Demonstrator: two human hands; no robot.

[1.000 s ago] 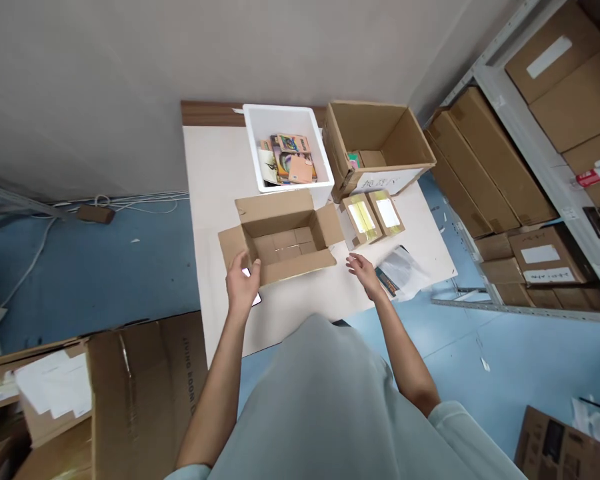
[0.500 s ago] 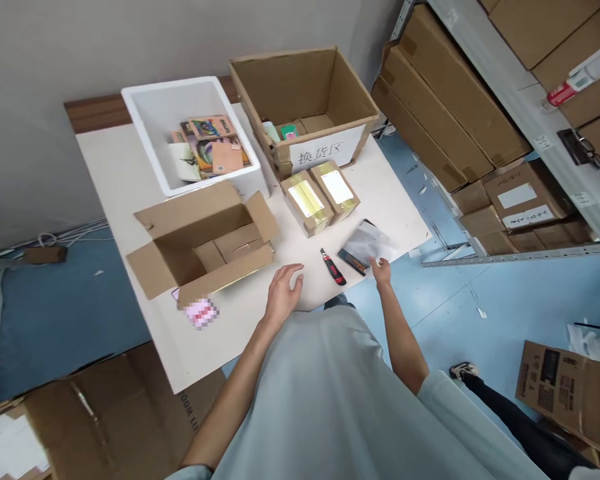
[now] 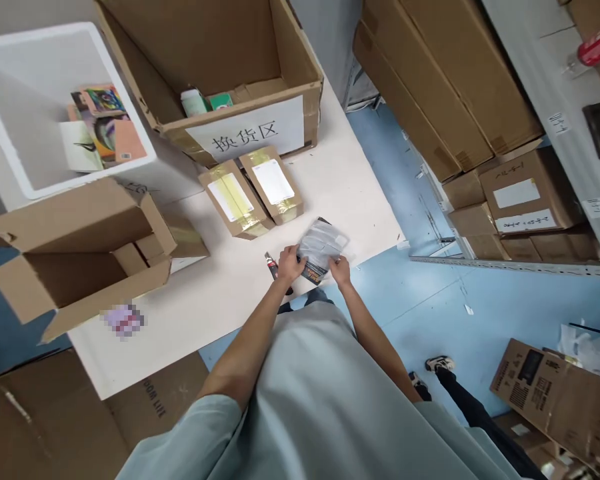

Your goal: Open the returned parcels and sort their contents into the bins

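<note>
Both hands are on a translucent plastic bag (image 3: 324, 241) with a dark printed flat item inside, at the table's front edge. My left hand (image 3: 291, 265) grips its left side, thumb over the top. At the lower right edge, the fingers of my right hand (image 3: 340, 271) pinch the plastic. A red and black utility knife (image 3: 271, 263) lies just left of my left hand, which partly covers it. Behind the bag, two small taped cartons (image 3: 275, 183) with white labels stand side by side on the white table (image 3: 220, 293).
An open carton (image 3: 105, 293) occupies the table's left part. Behind stand a white foam box (image 3: 10, 127) holding printed packs and a large labelled carton (image 3: 310, 107). Shelves with cartons (image 3: 523, 193) rise at the right. Another person's leg and shoe (image 3: 440, 363) show at lower right.
My left hand has moved right, past the knife, and taken hold of the bag's left side. My right hand keeps its hold at the right edge. The camera view has shifted right and closer.
</note>
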